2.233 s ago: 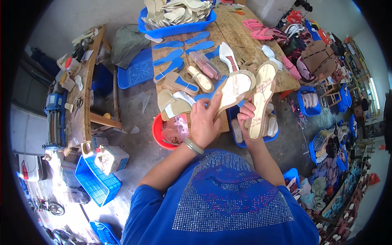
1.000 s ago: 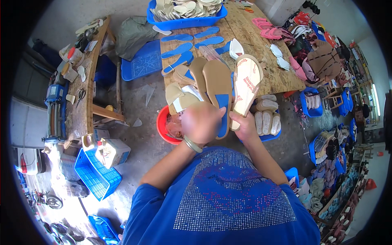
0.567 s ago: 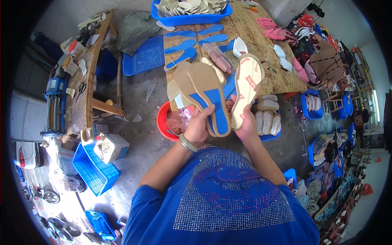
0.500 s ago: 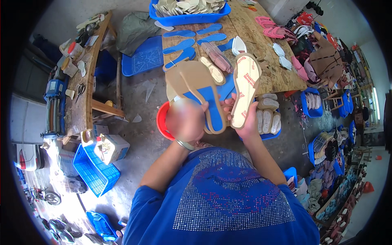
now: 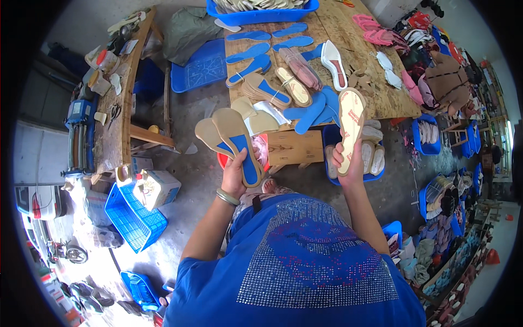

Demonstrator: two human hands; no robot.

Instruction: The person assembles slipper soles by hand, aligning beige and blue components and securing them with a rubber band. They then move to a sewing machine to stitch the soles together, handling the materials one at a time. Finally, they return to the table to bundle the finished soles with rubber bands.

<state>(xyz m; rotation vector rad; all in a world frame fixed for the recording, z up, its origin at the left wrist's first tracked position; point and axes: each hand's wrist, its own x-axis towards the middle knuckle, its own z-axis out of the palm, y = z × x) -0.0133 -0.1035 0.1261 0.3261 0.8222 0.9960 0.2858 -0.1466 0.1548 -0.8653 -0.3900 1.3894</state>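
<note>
My left hand is closed on a fanned pair of tan insoles with blue patches at the heel end, held out left of the table's near edge. My right hand grips a slim cream insole with red print, held upright. On the table between and beyond my hands lie loose blue insoles, a bundle of tan and blue insoles, a tied cream bundle and a pinkish strapped bundle. A white sole rests just beyond the cream insole.
A blue tub of pale pieces stands at the table's far end. Below the near edge are a wooden stool, a red basin and a blue crate of soles. A side bench runs along the left.
My hands have drawn apart: the left moved left with the tan insoles, the right moved right with the cream insole. The table between them now shows. The view has shifted slightly.
</note>
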